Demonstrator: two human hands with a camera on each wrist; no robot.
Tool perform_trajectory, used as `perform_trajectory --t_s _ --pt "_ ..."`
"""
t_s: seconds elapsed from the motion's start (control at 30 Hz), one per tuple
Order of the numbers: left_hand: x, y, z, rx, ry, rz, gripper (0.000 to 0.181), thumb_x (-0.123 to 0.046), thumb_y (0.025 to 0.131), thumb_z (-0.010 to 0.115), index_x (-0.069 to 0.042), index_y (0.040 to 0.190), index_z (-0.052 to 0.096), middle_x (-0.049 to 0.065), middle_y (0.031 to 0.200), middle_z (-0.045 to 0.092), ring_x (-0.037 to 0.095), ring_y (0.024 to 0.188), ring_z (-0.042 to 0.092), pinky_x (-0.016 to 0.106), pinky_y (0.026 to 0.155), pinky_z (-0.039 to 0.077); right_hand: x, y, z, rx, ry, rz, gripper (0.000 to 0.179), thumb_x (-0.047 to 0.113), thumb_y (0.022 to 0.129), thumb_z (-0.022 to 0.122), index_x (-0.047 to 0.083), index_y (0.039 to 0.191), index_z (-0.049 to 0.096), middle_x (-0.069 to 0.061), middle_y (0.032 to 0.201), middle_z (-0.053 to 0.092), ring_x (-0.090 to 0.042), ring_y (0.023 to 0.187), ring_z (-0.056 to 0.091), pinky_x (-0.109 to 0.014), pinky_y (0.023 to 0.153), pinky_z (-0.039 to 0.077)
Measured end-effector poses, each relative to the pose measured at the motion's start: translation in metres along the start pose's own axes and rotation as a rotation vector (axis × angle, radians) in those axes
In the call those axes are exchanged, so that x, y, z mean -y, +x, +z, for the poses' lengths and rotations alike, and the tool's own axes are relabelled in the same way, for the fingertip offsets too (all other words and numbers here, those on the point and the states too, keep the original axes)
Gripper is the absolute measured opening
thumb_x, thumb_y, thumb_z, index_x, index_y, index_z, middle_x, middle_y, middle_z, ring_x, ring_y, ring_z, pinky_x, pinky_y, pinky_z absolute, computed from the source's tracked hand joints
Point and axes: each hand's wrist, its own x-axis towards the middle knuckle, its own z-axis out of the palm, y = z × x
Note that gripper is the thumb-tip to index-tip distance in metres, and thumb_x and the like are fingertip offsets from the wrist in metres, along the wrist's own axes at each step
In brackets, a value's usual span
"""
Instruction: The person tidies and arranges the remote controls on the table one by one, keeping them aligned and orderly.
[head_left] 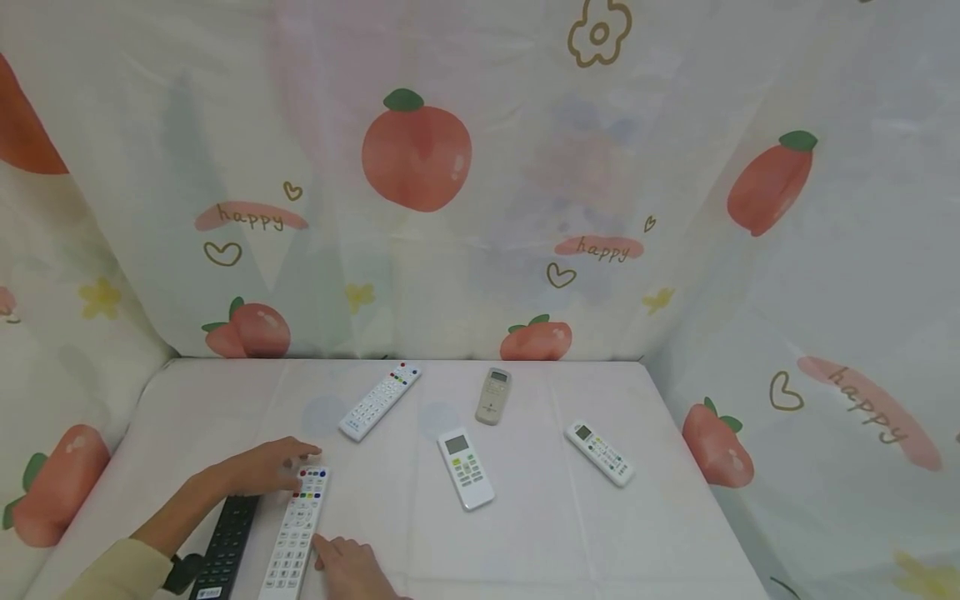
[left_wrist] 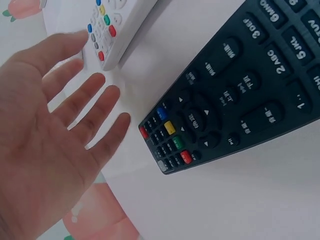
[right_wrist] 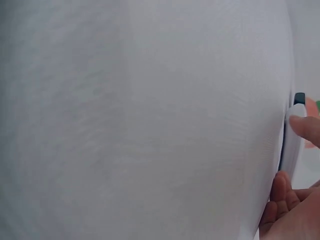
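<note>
A long white remote control with colored buttons lies on the table, and a black remote control lies along its left side. My left hand hovers over the top ends of both, its fingers spread in the left wrist view, where the black remote lies beside the fingertips. From the right, my right hand touches the white remote's edge with a digit. In the right wrist view the thumb rests at the side of the white remote, with the other fingers loosely bent below it.
Farther back lie another white remote set diagonally and a beige remote. Two white remotes with small screens, one mid-table and one to the right, lie apart. Fruit-printed sheeting walls the table's back and sides.
</note>
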Motion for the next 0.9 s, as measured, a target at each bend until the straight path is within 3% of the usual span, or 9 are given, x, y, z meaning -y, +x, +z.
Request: perform_trajectory --t_s 0.2,0.33,0.53,0.63,0.9 --pt "0.001 0.002 -0.002 -0.085 -0.002 0.094 0.047 -0.016 0.090 0.073 -0.004 0.133 0.058 0.009 0.115 0.062 0.033 0.105 0.060 0.053 0.086 0.053 -0.011 -0.002 0.000 -0.008 0.029 -0.072 0.083 0.055 0.081 0.078 0.012 0.146 0.047 0.022 0.102 0.052 0.005 0.088 0.047 -0.018 0.083 0.047" --pt "0.003 0.009 0.002 -0.123 -0.018 0.101 0.046 -0.017 0.091 0.073 -0.006 0.133 0.058 0.010 0.117 0.064 0.033 0.107 0.060 0.054 0.089 0.053 -0.017 -0.004 -0.006 0.038 0.051 -0.082 0.079 0.049 0.084 0.078 0.013 0.146 0.047 0.020 0.108 0.053 0.005 0.094 0.049 -0.018 0.086 0.048" --pt "-0.002 0.019 0.006 -0.185 -0.080 0.109 0.047 -0.014 0.092 0.071 -0.002 0.136 0.055 0.016 0.120 0.063 0.037 0.112 0.060 0.055 0.093 0.051 -0.024 -0.006 -0.021 0.085 0.228 0.037 0.064 0.029 0.084 0.080 0.025 0.142 0.053 0.020 0.115 0.053 0.002 0.106 0.050 -0.023 0.090 0.050" --pt "-0.004 0.022 0.006 -0.222 -0.085 0.130 0.048 -0.012 0.092 0.071 0.001 0.135 0.055 0.017 0.118 0.063 0.038 0.110 0.060 0.055 0.093 0.051 -0.029 -0.005 -0.028 0.083 0.222 0.056 0.060 0.030 0.085 0.079 0.028 0.139 0.055 0.018 0.121 0.055 -0.001 0.114 0.052 -0.027 0.094 0.050" --pt "-0.007 0.030 0.009 -0.285 -0.130 0.143 0.052 -0.012 0.091 0.073 0.004 0.136 0.052 0.021 0.120 0.061 0.040 0.111 0.060 0.056 0.094 0.049 -0.048 -0.007 -0.043 0.030 0.190 -0.078 0.052 0.029 0.088 0.076 0.020 0.137 0.060 0.012 0.133 0.057 -0.006 0.124 0.052 -0.025 0.100 0.045"
